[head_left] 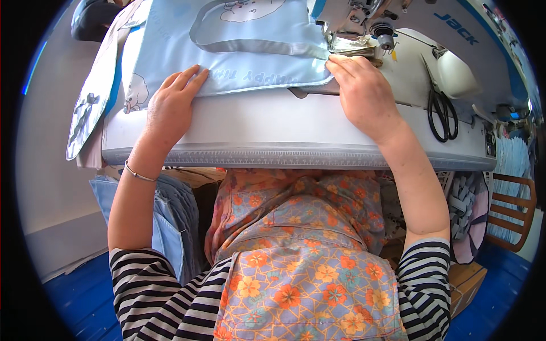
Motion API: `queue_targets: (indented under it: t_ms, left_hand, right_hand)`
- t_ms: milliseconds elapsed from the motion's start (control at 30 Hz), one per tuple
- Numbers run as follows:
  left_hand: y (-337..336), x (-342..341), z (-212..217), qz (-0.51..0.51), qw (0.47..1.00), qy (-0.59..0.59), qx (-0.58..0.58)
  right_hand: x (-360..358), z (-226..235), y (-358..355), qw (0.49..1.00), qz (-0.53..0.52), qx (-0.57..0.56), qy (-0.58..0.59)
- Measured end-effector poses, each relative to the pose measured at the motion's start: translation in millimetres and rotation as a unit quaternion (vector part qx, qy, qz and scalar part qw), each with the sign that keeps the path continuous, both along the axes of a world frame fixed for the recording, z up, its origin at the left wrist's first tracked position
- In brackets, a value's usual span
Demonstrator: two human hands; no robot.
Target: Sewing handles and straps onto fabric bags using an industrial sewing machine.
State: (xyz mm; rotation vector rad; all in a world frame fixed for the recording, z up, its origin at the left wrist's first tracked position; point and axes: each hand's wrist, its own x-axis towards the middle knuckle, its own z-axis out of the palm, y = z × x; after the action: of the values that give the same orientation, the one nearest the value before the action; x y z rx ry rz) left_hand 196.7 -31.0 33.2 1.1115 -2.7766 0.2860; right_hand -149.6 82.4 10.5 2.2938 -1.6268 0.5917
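A light blue, glossy fabric panel (250, 71) with printed cartoon animals lies on the white sewing table, its near edge bordered in paler blue. A grey elastic strap (256, 46) loops across it, one end running to the panel's right edge by the sewing machine's needle area (329, 42). My left hand (172, 105) rests on the panel's near left part, fingers stretched out and flat. At the right edge, beside the strap's end, my right hand (367, 94) has its fingers pressed together on the panel's corner. The exact grip under those fingertips is partly hidden.
Black-handled scissors (441, 111) lie on the table right of my right hand, under the machine arm (449, 51). A ruler strip (284, 156) runs along the table's front edge. Stacked blue fabric (176, 219) hangs below left; a wooden chair (515, 213) stands at right.
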Motion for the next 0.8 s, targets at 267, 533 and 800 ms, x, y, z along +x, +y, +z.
queue_targets:
  t_ms: [267, 533, 800]
  left_hand:
    - [14, 2, 1, -0.011, 0.998, -0.029, -0.046]
    - [54, 3, 19, -0.034, 0.999, -0.025, -0.008]
    - [96, -15, 51, -0.055, 0.990, -0.090, 0.099]
  right_hand:
    - [0, -1, 3, 1.000, -0.001, 0.003, -0.010]
    - [3, 4, 7, 0.999, 0.003, 0.017, -0.034]
    - [6, 5, 7, 0.999, -0.002, 0.026, -0.026]
